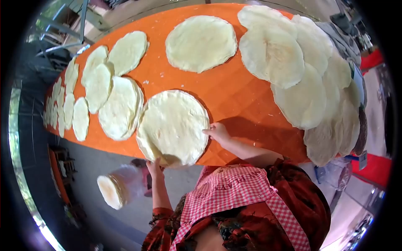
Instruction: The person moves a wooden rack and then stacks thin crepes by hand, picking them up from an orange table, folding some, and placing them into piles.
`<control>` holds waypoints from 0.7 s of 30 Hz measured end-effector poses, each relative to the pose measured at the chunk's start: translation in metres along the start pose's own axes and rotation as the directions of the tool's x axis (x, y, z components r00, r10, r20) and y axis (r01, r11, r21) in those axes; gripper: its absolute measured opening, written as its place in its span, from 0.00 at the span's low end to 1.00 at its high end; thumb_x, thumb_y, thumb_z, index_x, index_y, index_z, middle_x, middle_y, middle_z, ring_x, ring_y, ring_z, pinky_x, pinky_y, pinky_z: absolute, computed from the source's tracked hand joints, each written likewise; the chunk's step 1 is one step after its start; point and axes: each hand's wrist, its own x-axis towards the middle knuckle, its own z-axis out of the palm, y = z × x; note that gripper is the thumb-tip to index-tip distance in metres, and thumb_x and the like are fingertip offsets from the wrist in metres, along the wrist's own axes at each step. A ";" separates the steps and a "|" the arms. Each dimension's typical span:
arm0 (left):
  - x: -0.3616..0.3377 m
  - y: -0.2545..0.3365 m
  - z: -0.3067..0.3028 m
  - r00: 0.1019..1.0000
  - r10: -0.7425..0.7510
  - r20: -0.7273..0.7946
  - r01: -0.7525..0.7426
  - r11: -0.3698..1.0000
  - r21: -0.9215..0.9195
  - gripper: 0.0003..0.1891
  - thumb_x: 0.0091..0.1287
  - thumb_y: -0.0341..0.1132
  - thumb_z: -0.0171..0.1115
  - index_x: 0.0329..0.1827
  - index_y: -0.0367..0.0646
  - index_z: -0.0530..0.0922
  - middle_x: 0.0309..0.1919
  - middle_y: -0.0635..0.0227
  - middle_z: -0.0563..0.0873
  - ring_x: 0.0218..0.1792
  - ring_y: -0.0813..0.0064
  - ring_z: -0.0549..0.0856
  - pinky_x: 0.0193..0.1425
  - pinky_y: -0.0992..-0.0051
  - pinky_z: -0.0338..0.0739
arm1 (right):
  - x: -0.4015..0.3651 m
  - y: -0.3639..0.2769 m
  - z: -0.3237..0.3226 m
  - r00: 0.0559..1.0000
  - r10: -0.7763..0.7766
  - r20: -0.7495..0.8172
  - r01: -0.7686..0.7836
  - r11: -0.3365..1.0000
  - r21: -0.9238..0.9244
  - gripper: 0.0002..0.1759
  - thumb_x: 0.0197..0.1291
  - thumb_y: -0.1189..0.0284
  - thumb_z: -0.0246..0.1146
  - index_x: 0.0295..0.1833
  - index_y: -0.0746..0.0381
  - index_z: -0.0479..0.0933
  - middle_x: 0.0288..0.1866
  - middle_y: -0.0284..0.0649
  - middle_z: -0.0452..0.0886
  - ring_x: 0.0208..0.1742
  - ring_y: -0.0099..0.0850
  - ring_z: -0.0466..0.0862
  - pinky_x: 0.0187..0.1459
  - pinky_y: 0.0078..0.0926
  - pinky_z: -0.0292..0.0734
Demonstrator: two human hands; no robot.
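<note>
Right in front of me, at the near edge of the orange table, lies a stack of thin round flatbreads. My right hand pinches the right rim of this stack between thumb and fingers. At the near rim, my left hand grips the edge from below, its thumb on top and its other fingers partly hidden. The top flatbread bends slightly beside that thumb. Close on the left, another flatbread pile almost meets the stack.
A separate round stack sits at the far middle. Overlapping flatbreads cover the table's right end, and several smaller piles line the left. Below the table edge, more flatbreads stand beside clear plastic.
</note>
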 end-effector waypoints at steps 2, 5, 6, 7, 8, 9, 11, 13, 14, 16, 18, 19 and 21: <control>0.004 -0.001 -0.003 0.999 -0.038 0.001 0.038 0.999 0.037 0.27 0.56 0.31 0.65 0.57 0.38 0.64 0.42 0.57 0.78 0.35 0.63 0.82 0.30 0.68 0.81 | -0.010 -0.011 0.013 0.997 0.080 -0.008 -0.077 0.979 0.188 0.18 0.49 0.71 0.71 0.43 0.64 0.73 0.40 0.40 0.80 0.38 0.27 0.81 0.39 0.26 0.78; -0.009 0.023 0.001 0.995 -0.026 0.094 0.028 1.000 -0.011 0.23 0.56 0.29 0.64 0.53 0.34 0.67 0.42 0.56 0.79 0.37 0.62 0.83 0.32 0.69 0.82 | -0.017 -0.020 0.030 0.994 0.098 -0.050 -0.073 0.931 0.359 0.20 0.48 0.74 0.70 0.47 0.66 0.73 0.42 0.41 0.80 0.42 0.30 0.80 0.44 0.29 0.77; -0.008 0.029 -0.001 0.988 -0.067 0.142 0.069 0.998 -0.011 0.20 0.58 0.28 0.61 0.53 0.32 0.69 0.43 0.55 0.80 0.41 0.60 0.83 0.37 0.67 0.83 | -0.011 -0.014 0.040 0.996 -0.020 -0.087 0.046 0.950 0.308 0.21 0.47 0.76 0.69 0.47 0.66 0.73 0.42 0.41 0.81 0.42 0.31 0.80 0.45 0.29 0.76; -0.003 0.031 -0.002 0.969 -0.138 0.206 0.161 0.982 -0.099 0.21 0.58 0.28 0.60 0.55 0.33 0.69 0.44 0.55 0.80 0.42 0.60 0.83 0.39 0.65 0.83 | -0.007 -0.008 0.050 0.984 -0.139 -0.116 0.165 0.953 0.255 0.21 0.46 0.78 0.69 0.48 0.67 0.74 0.42 0.42 0.81 0.43 0.32 0.80 0.46 0.30 0.76; 0.001 0.032 -0.003 0.940 -0.200 0.277 0.255 0.951 -0.177 0.21 0.59 0.27 0.59 0.56 0.33 0.68 0.45 0.54 0.80 0.43 0.59 0.83 0.41 0.64 0.82 | -0.006 -0.020 0.054 0.980 -0.170 -0.107 0.191 0.954 0.230 0.24 0.41 0.82 0.66 0.49 0.68 0.74 0.42 0.42 0.81 0.44 0.33 0.80 0.48 0.30 0.75; 0.006 0.035 -0.001 0.902 -0.249 0.352 0.347 0.905 -0.248 0.22 0.60 0.27 0.58 0.58 0.34 0.68 0.46 0.54 0.80 0.44 0.58 0.83 0.42 0.63 0.82 | -0.001 -0.036 0.054 0.987 -0.150 -0.053 0.159 0.941 0.298 0.26 0.37 0.83 0.62 0.49 0.69 0.75 0.42 0.43 0.82 0.44 0.34 0.80 0.49 0.30 0.75; -0.007 0.056 0.010 0.831 -0.249 0.497 0.424 0.863 -0.276 0.24 0.63 0.28 0.54 0.63 0.33 0.65 0.54 0.54 0.78 0.51 0.57 0.80 0.53 0.59 0.79 | -0.001 -0.102 0.051 0.949 -0.316 0.018 0.293 0.898 0.328 0.29 0.34 0.80 0.60 0.51 0.70 0.75 0.45 0.44 0.81 0.45 0.34 0.81 0.51 0.31 0.76; -0.004 0.066 0.009 0.695 -0.292 0.657 0.468 0.878 -0.104 0.23 0.66 0.35 0.57 0.61 0.36 0.67 0.52 0.54 0.79 0.50 0.58 0.81 0.49 0.63 0.80 | -0.026 -0.193 0.068 0.828 -0.557 0.068 0.523 0.810 0.263 0.23 0.39 0.80 0.57 0.48 0.70 0.75 0.41 0.44 0.81 0.42 0.34 0.81 0.45 0.31 0.78; 0.000 0.077 0.005 0.576 -0.324 0.750 0.464 0.885 0.026 0.21 0.66 0.39 0.57 0.57 0.36 0.69 0.50 0.54 0.79 0.48 0.60 0.82 0.46 0.64 0.80 | -0.034 -0.234 0.080 0.822 -0.563 0.089 0.558 0.826 0.076 0.21 0.40 0.80 0.58 0.46 0.70 0.75 0.40 0.43 0.80 0.40 0.33 0.81 0.44 0.30 0.77; -0.001 0.097 -0.006 0.488 -0.335 0.806 0.394 0.909 0.139 0.20 0.67 0.45 0.58 0.51 0.37 0.72 0.46 0.55 0.80 0.44 0.62 0.83 0.42 0.66 0.81 | -0.066 -0.295 0.122 0.801 -0.568 0.190 0.598 0.770 -0.221 0.19 0.42 0.79 0.58 0.45 0.70 0.74 0.38 0.41 0.79 0.38 0.28 0.79 0.40 0.26 0.75; 0.020 0.113 -0.017 0.543 -0.251 0.801 0.276 0.955 0.112 0.25 0.68 0.52 0.54 0.55 0.39 0.69 0.49 0.56 0.79 0.47 0.61 0.82 0.45 0.64 0.80 | -0.094 -0.331 0.180 0.761 -0.594 0.260 0.641 0.630 -0.439 0.15 0.44 0.78 0.57 0.41 0.69 0.72 0.35 0.36 0.77 0.34 0.21 0.75 0.34 0.22 0.71; 0.034 0.120 -0.024 0.533 -0.134 0.835 0.281 0.959 -0.026 0.27 0.68 0.55 0.52 0.58 0.41 0.67 0.52 0.56 0.77 0.50 0.61 0.80 0.47 0.62 0.79 | -0.089 -0.331 0.203 0.674 -0.663 0.325 0.717 0.483 -0.502 0.15 0.46 0.78 0.59 0.43 0.68 0.72 0.33 0.37 0.77 0.34 0.23 0.76 0.35 0.23 0.71; 0.055 0.137 -0.032 0.519 0.088 0.850 0.303 0.911 -0.280 0.32 0.67 0.61 0.48 0.64 0.45 0.64 0.59 0.58 0.73 0.56 0.59 0.76 0.53 0.58 0.77 | -0.092 -0.313 0.252 0.698 -0.655 0.290 0.616 0.343 -0.709 0.15 0.47 0.77 0.59 0.44 0.67 0.71 0.33 0.39 0.78 0.33 0.26 0.78 0.35 0.26 0.72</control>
